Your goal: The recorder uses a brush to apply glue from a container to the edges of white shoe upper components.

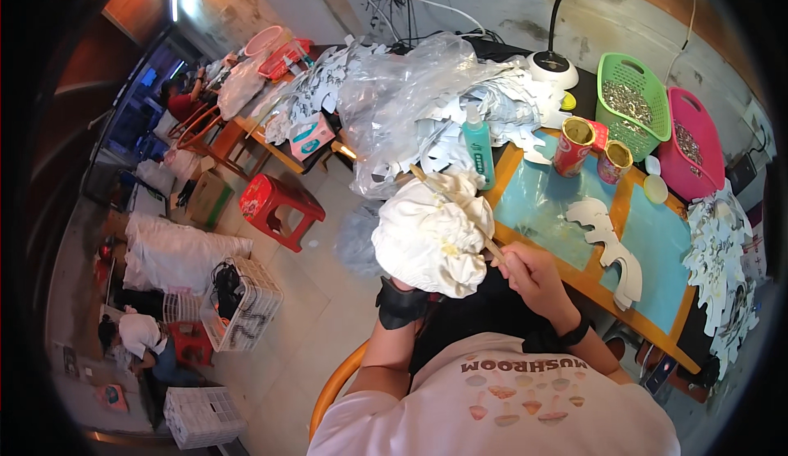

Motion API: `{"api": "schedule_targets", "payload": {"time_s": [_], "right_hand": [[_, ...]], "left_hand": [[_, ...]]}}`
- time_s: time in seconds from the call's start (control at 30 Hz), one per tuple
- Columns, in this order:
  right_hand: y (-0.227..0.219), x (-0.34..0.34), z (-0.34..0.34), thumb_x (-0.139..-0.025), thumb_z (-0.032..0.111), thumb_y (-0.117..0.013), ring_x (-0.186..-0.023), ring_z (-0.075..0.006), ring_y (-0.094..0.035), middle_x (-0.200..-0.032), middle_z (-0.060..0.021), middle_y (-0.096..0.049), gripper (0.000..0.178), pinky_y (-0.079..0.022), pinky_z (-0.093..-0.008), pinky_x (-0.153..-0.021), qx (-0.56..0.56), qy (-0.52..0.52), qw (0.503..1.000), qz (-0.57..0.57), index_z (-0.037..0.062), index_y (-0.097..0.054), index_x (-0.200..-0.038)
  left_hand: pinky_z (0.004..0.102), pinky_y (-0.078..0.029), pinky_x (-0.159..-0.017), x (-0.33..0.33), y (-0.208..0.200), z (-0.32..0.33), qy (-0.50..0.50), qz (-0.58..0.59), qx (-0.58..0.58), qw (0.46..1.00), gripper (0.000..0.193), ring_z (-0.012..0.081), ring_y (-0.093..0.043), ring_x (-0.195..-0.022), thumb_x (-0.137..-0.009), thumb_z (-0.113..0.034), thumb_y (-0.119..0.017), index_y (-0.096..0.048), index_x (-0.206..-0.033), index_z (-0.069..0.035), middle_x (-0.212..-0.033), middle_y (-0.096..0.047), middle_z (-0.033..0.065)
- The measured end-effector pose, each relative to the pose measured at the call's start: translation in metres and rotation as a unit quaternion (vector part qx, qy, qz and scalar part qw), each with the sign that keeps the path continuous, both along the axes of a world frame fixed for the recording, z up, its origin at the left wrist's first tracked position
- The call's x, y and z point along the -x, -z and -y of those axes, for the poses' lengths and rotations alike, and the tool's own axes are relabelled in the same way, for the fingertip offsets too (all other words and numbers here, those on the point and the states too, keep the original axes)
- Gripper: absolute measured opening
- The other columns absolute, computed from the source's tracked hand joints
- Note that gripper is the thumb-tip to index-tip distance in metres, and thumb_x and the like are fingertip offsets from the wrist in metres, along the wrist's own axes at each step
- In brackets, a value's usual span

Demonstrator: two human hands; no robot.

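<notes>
A bundle of crumpled white cloth (431, 238) with yellowish stains is held up in front of my chest, near the table's left end. My left hand (400, 284) bears it from below; only a bit near the wrist shows, and the cloth hides the fingers. In my right hand (529, 275) is a thin wooden stick (447, 203), gripped at its near end. The stick lies slantwise across the cloth, with its far end at the upper left edge. Whether that end carries bristles I cannot tell. Just beyond the cloth stands a teal bottle (478, 148).
White cut-out pieces (607, 242) lie on the blue-topped table (661, 251). Two open cans (572, 148), a green basket (632, 99) and a pink basket (694, 144) stand behind. Clear plastic (402, 87) covers a heap. A red stool (279, 210) is left; another person (141, 337) sits lower left.
</notes>
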State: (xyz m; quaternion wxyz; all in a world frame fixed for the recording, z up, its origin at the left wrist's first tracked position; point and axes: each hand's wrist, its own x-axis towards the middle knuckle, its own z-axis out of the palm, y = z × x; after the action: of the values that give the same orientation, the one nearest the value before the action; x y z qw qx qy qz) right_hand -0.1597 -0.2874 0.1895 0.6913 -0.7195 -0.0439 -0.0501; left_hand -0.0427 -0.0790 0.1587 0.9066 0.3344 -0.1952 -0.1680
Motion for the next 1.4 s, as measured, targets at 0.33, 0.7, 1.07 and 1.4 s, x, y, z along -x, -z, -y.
{"api": "schedule_targets", "payload": {"time_s": [0.33, 0.7, 1.07, 1.4], "right_hand": [[-0.001, 0.004, -0.009, -0.092, 0.004, -0.056, -0.063, -0.0272, -0.058, -0.073, -0.0152, -0.058, 0.008, -0.045, -0.0314, -0.059, 0.126, 0.089, 0.984, 0.088, -0.0012, -0.059, -0.097], [0.003, 0.003, -0.016, -0.101, 0.014, -0.047, -0.051, -0.0013, -0.042, -0.067, 0.0032, -0.052, 0.018, -0.033, -0.0172, -0.047, -0.131, 0.047, 0.988, -0.064, 0.0, -0.058, -0.099], [-0.015, -0.008, 0.01, -0.1, 0.012, -0.046, -0.05, -0.0025, -0.044, -0.066, 0.0009, -0.053, 0.022, -0.034, -0.0194, -0.047, -0.026, 0.056, 0.998, -0.016, 0.0006, -0.065, -0.098], [-0.01, -0.011, -0.002, -0.089, 0.002, -0.058, -0.066, -0.034, -0.062, -0.082, -0.0175, -0.065, 0.014, -0.048, -0.0324, -0.059, 0.222, 0.142, 0.945, 0.195, -0.0011, -0.064, -0.101]], "left_hand": [[0.0366, -0.054, -0.087, 0.006, 0.007, 0.016, -0.063, -0.045, -0.028, 0.997, 0.048, 0.0213, -0.062, -0.105, -0.089, -0.014, -0.065, -0.046, -0.13, 0.001, -0.122, -0.058, 0.0148], [0.0297, -0.053, -0.075, 0.024, 0.0, 0.031, -0.172, 0.114, -0.234, 0.95, 0.048, 0.0181, -0.063, -0.086, -0.078, -0.022, -0.078, -0.055, -0.114, -0.002, -0.104, -0.063, 0.008], [0.0366, -0.054, -0.086, -0.01, -0.022, -0.002, -0.165, 0.118, -0.127, 0.971, 0.038, 0.0226, -0.063, -0.1, -0.091, -0.016, -0.061, -0.05, -0.122, 0.004, -0.116, -0.061, 0.0157], [0.0377, -0.054, -0.087, -0.022, -0.014, 0.014, -0.007, 0.077, 0.029, 0.997, 0.036, 0.0254, -0.063, -0.102, -0.091, -0.006, -0.057, -0.049, -0.125, 0.003, -0.118, -0.06, 0.0167]]}}
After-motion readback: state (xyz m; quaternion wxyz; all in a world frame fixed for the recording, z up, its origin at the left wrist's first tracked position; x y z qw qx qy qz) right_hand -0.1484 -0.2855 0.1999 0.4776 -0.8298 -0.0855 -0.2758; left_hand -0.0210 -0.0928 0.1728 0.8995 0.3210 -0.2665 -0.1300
